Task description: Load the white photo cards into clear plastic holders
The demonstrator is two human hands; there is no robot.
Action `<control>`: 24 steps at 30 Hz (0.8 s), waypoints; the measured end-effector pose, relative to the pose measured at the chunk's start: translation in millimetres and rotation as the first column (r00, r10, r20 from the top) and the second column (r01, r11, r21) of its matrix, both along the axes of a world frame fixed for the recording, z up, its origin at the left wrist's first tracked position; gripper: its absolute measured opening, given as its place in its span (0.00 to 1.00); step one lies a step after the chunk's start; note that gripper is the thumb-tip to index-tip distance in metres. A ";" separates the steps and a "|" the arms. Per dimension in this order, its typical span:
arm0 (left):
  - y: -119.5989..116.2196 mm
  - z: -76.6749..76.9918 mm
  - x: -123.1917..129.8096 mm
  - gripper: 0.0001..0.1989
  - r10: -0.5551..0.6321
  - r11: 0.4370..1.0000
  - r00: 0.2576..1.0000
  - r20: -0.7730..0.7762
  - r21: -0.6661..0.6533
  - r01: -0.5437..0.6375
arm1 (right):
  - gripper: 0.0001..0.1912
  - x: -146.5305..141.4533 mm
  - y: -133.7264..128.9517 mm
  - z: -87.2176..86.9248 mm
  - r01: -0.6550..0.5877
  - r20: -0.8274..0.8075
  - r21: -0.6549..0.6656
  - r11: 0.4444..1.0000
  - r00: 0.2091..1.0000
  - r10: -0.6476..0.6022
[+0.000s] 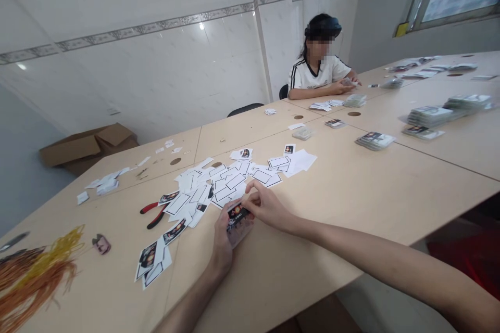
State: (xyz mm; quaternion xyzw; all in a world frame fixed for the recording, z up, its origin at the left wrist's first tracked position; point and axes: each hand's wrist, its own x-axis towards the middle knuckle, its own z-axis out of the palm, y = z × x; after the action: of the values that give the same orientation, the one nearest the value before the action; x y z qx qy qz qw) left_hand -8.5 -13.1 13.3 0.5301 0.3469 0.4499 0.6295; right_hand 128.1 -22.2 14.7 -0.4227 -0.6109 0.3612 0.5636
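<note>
My left hand [222, 244] is wrapped round a small clear plastic case [239, 235] above the table's near side. Across the upper part of the case lies a dark printed card [236, 214] with an orange picture. At the card's right end, the thumb and forefinger of my right hand [269, 208] are pinched together on it; whether the card is stuck down there I cannot tell. Just beyond both hands spreads a loose heap of white cards [228, 182], some with black frames, others with dark pictures.
Red-handled pliers [156, 216] lie left of the heap, partly under cards. Further left are a pinkish small tool [101, 244] and orange and yellow strings [50, 265]. Stacked clear cases [375, 140] stand to the right. Across the table sits another person [318, 70], handling a case.
</note>
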 end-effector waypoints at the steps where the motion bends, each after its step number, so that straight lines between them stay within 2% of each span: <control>1: 0.1 0.0 -0.1 0.17 -0.006 1.000 1.000 -0.001 0.003 0.006 | 0.07 0.1 0.0 0.1 -0.005 -0.009 -0.004 1.000 1.000 0.005; 7: 2.9 -0.4 -1.2 0.16 -0.016 0.998 0.999 -0.036 0.053 0.018 | 0.09 -0.2 2.4 -4.8 -0.048 -0.103 -0.061 0.997 0.994 0.041; 14: 4.4 -0.2 -0.9 0.17 -0.022 0.995 0.996 -0.082 0.096 0.029 | 0.10 -0.2 6.8 -9.3 -0.135 -0.243 -0.214 0.967 0.967 0.081; 19: 3.1 3.1 -0.9 0.18 -0.034 0.990 0.992 -0.122 0.131 0.050 | 0.12 2.7 6.6 -7.1 -0.165 -0.245 -0.241 0.956 0.964 0.105; 24: 5.6 0.3 -2.5 0.19 -0.029 0.993 0.992 -0.124 0.113 0.043 | 0.13 7.3 3.7 -1.0 -0.163 -0.168 -0.273 0.948 0.978 0.120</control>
State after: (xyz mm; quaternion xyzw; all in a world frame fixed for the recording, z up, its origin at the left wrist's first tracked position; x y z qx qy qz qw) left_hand -11.1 -7.5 13.6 0.5983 0.3484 0.4247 0.5834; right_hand 135.4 -18.6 13.7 -0.4262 -0.5376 0.5157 0.5132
